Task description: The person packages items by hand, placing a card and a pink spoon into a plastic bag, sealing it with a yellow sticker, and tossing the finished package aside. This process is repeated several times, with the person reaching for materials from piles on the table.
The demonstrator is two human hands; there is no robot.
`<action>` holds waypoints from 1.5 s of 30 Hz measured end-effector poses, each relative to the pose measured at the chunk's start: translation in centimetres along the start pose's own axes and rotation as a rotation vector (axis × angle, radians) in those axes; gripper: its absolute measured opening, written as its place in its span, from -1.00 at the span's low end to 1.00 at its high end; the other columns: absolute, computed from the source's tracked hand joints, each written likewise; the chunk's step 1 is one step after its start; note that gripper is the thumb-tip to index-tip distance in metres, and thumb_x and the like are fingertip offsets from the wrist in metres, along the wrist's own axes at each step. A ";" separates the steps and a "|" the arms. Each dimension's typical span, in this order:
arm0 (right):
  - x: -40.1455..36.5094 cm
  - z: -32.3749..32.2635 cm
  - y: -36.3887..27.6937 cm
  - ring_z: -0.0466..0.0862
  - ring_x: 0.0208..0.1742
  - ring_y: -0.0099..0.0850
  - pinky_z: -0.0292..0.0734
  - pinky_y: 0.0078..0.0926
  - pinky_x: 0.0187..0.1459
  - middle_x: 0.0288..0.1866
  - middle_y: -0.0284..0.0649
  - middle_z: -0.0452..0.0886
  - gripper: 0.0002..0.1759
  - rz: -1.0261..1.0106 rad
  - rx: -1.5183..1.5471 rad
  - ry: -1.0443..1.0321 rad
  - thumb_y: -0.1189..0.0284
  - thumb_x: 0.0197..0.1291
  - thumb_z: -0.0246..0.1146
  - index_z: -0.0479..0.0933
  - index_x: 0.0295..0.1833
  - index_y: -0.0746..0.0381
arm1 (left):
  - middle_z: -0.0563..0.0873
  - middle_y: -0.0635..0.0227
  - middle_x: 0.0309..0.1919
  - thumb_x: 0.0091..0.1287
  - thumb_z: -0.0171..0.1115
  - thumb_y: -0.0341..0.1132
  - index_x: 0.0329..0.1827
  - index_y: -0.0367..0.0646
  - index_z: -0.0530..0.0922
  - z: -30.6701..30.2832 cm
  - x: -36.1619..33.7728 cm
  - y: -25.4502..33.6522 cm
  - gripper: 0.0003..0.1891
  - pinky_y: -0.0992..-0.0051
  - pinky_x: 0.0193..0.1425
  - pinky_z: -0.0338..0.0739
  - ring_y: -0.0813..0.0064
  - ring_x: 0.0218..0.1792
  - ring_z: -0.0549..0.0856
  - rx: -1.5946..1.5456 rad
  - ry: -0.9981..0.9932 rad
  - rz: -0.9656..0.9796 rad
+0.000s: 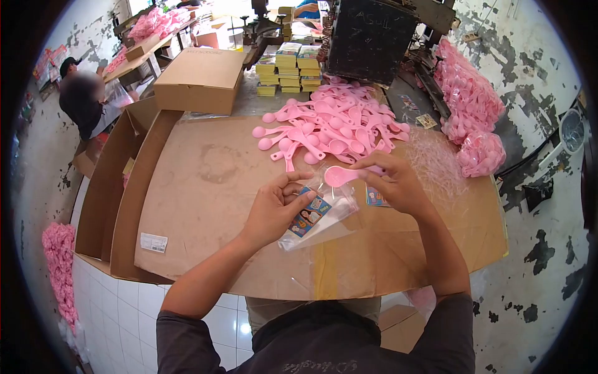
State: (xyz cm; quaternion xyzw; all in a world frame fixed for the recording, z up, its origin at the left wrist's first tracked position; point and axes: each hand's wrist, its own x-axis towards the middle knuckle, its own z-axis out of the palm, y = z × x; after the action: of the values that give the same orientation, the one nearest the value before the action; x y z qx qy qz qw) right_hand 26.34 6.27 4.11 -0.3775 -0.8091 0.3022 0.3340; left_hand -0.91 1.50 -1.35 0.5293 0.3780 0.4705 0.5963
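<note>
My left hand point(271, 210) pinches a small colourful printed card point(309, 216) together with a clear plastic bag point(324, 232). The bag hangs over the cardboard-covered table, its upper part toward my right hand. In my right hand point(398, 186) is a pink measuring spoon point(338, 176), gripped by its handle, the bowl pointing left and overlapping the top of the bag. Another printed card point(376, 197) lies partly hidden below my right hand. Just beyond both hands spreads a heap of pink spoons point(333, 121).
A closed cardboard box point(199, 71) and stacks of cards point(288, 62) stand at the back. An open carton point(115, 187) flanks the table's left side. Bags of pink spoons point(467, 93) and clear plastic strips point(439, 162) are at right. A person point(84, 103) sits far left.
</note>
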 end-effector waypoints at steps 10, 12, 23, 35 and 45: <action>-1.3 0.5 -1.4 0.65 0.12 -0.37 0.54 -0.34 0.16 0.05 -0.17 0.66 -0.70 -0.154 -0.065 -0.171 0.44 0.41 0.30 0.67 0.18 0.28 | 0.83 0.26 -0.05 0.58 0.27 -0.39 0.39 -0.32 0.55 1.4 -0.8 1.1 -0.62 0.62 -0.05 0.68 0.67 -0.10 0.77 0.178 -0.137 -0.189; -1.2 1.6 -1.9 0.59 0.31 -0.31 0.44 -0.30 0.34 0.25 -0.14 0.61 -0.56 -0.146 0.116 -0.188 0.35 0.44 0.25 0.56 0.36 0.27 | 0.82 0.28 -0.05 0.58 0.26 -0.39 0.38 -0.32 0.55 1.7 -0.8 1.0 -0.63 0.61 -0.05 0.68 0.68 -0.08 0.76 0.143 -0.171 -0.162; -0.8 0.9 -3.9 0.58 0.42 -0.21 0.43 -0.14 0.43 0.36 -0.12 0.60 -0.67 -0.301 0.168 -0.311 0.55 0.37 0.29 0.65 0.23 0.20 | 0.73 0.14 0.25 0.59 0.28 -0.28 0.48 -0.25 0.43 -0.2 -0.6 0.0 -0.52 0.46 0.24 0.65 0.53 0.15 0.73 -0.150 -0.457 -0.185; -1.8 0.1 -9.1 0.68 -0.38 -0.28 0.57 -0.37 -0.31 -0.32 -0.19 0.67 -0.85 -0.266 -0.255 0.085 0.48 0.26 0.46 0.73 -0.09 0.27 | 0.71 0.18 0.28 0.42 0.28 -0.52 0.51 -0.23 0.45 2.1 -2.2 1.4 -0.44 0.31 0.40 0.54 0.38 0.32 0.67 0.330 -0.267 0.442; -1.6 2.1 -7.5 0.70 -0.30 -0.30 0.59 -0.35 -0.28 -0.20 -0.18 0.70 -0.81 -0.269 -0.204 0.182 0.56 0.25 0.44 0.69 -0.03 0.27 | 0.87 0.16 -0.07 0.56 0.23 -0.50 0.45 -0.27 0.47 3.0 -2.2 2.3 -0.58 0.47 0.15 0.69 0.50 0.04 0.81 0.097 -0.187 0.169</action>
State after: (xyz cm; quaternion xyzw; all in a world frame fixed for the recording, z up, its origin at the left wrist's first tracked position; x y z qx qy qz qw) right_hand 22.44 0.46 7.92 -0.3236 -0.8452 0.1355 0.4033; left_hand 0.95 -1.46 1.25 0.6289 0.2971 0.4489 0.5610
